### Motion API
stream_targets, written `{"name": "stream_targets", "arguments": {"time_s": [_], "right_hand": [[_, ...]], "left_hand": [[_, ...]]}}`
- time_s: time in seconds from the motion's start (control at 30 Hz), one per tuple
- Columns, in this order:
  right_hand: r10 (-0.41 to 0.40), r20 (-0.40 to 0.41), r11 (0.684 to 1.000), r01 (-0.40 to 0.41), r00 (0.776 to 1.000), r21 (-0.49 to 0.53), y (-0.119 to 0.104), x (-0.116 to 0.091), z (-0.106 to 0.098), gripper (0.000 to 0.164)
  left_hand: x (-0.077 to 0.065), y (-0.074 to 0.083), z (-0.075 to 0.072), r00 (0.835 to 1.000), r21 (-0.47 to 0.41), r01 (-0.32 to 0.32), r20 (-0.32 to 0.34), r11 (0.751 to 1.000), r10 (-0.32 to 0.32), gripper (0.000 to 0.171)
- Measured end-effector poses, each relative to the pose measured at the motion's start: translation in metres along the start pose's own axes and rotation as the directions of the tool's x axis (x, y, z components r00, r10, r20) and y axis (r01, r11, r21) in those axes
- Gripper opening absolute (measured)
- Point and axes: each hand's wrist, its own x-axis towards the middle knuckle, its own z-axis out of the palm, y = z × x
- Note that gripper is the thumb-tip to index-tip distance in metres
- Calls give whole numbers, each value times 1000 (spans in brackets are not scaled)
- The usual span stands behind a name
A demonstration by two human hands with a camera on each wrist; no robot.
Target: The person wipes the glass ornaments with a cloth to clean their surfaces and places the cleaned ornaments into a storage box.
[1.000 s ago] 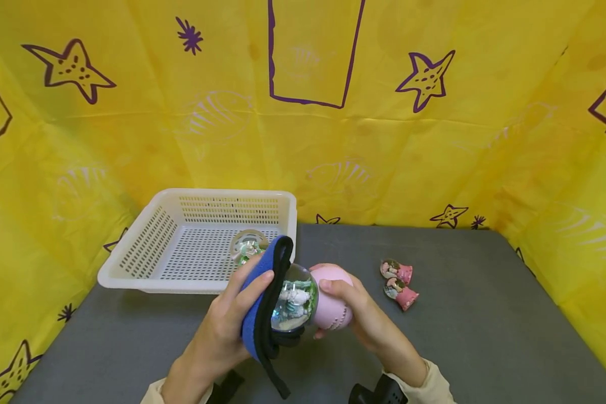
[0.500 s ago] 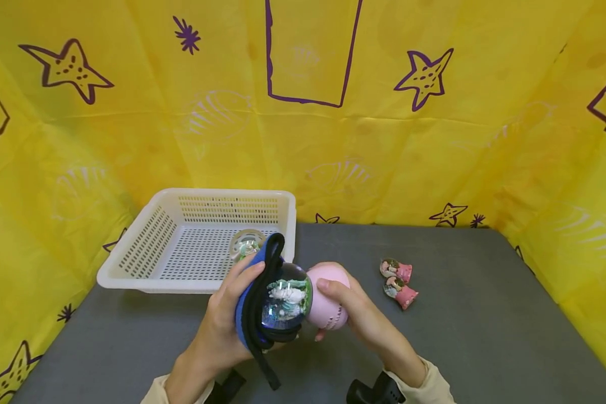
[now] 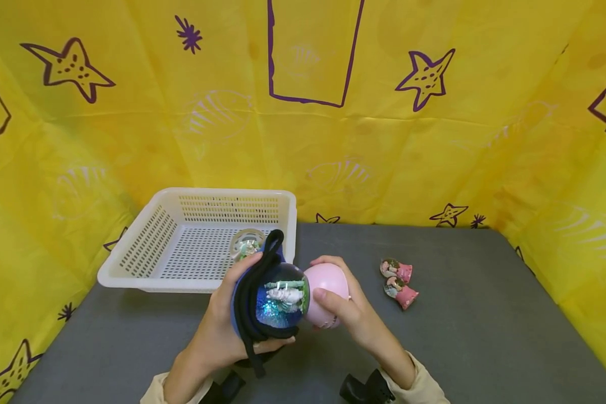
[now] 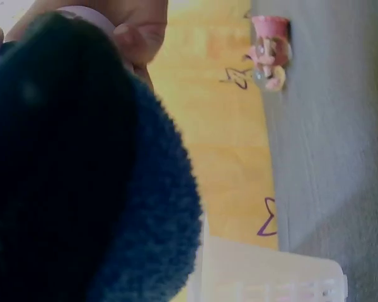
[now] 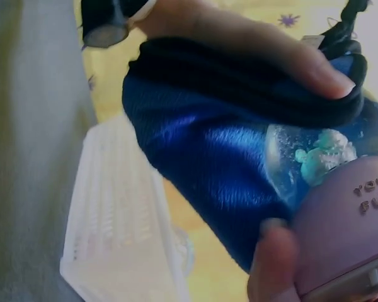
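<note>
A snow globe with a clear dome, a white figure and glitter inside lies on its side between my hands, above the table. My right hand grips its pink base, thumb across the front. Raised lettering shows on that base in the right wrist view. With my left hand I hold a blue cloth with black edging and a dangling black strap, wrapped around the far end and underside of the dome. In the left wrist view the cloth hides most of the globe.
A white perforated basket stands behind my left hand, with another snow globe inside it, partly hidden by the cloth. Right of my hands, two small pink-based globes lie close together on the grey table. A yellow patterned curtain surrounds the table.
The globe has moved slightly left and rolled in my grip, with its glitter swirling. The cloth has shifted left and turned, so more black edging faces the camera. My right hand followed slightly left.
</note>
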Motion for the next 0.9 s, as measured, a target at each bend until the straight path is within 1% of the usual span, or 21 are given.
{"name": "stream_targets", "arguments": {"time_s": [0.13,0.23,0.3,0.37,0.43,0.53,0.6,0.77,0.83,0.9], "right_hand": [[-114,-31,990,111,993,-81,5,1,-2,48],[-178,-23,979,175,984,-108,7,1,-4,54],[-241,-8,960,237,970,-151,8,1,-6,60],[-312,11,931,308,950,-195,9,2,-8,67],[-398,36,886,394,917,-244,10,4,-9,70],[-512,71,806,508,856,-303,11,7,-11,72],[-575,94,749,569,813,-338,11,9,-12,73],[-676,174,619,680,716,-392,10,13,-15,74],[-702,204,572,710,683,-411,10,15,-17,73],[-721,225,535,732,656,-421,11,16,-18,72]], "left_hand": [[1,3,-1,998,-33,61,18,998,-60,111],[1,6,-2,990,-61,136,39,989,-134,114],[0,7,-2,982,-75,185,53,980,-181,116],[0,8,-2,976,-83,213,65,973,-208,118],[0,8,-2,973,-72,226,68,971,-222,119],[0,9,-3,968,-44,244,70,969,-241,118],[0,10,-4,959,-19,277,71,961,-275,119],[1,10,-6,934,14,347,82,938,-347,120],[1,10,-6,928,12,364,86,931,-364,119],[0,9,-6,921,4,379,90,925,-378,118]]}}
